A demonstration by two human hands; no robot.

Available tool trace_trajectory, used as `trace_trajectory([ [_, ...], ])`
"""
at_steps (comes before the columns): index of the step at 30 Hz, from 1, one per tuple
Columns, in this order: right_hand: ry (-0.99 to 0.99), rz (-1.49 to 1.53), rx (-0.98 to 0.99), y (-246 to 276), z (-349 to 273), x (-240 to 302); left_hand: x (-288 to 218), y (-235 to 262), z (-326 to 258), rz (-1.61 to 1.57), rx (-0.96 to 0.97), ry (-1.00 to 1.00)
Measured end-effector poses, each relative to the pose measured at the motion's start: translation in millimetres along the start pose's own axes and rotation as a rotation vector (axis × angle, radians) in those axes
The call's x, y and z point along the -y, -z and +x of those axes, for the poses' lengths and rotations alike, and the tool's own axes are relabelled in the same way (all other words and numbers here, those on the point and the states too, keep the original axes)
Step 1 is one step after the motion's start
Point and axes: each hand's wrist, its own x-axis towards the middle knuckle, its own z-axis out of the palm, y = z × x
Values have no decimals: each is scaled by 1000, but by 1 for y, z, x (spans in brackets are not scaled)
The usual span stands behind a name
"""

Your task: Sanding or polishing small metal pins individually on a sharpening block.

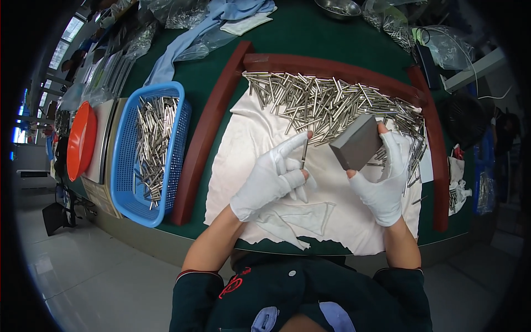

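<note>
My left hand [274, 180], in a white glove with bare fingertips, pinches a thin metal pin [305, 152] upright between index finger and thumb. A dark grey rectangular block [358, 143] is gripped in my right hand [384, 185], gloved the same way, with thumb and fingers on its edges. Block and pin are apart. Behind both hands a heap of shiny metal pins [326, 102] spreads over a pale cloth [235, 166]. Close to my body, a crumpled white cloth [310, 217] lies on top of it.
A dark red wooden frame [202, 144] borders the cloth on the left, back and right. Left of it stands a blue plastic basket [123, 166] holding more pins, then a red-orange bowl [81, 141]. A metal bowl [338, 8] and plastic bags [447, 48] sit at the back.
</note>
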Motion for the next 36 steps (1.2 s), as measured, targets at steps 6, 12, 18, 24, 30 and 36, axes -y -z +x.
trace_trajectory([
  [6, 112, -5, 63, -5, 0, 9, 2, 0, -2, -85, 120, 57],
  [12, 111, -13, 120, -5, 0, 21, 3, -1, -4, -96, 134, 43],
  [18, 138, -24, 116, -5, -1, 19, 5, 1, -3, -5, 170, 45],
  [24, 137, 7, 95, -12, -1, 22, 12, -7, 1, -69, 170, 12],
  [30, 201, -19, 92, -9, -2, 15, 13, 5, 0, -187, 289, -17],
  [36, 188, -17, 100, -10, -2, 18, 16, -2, 1, -217, 218, -41],
])
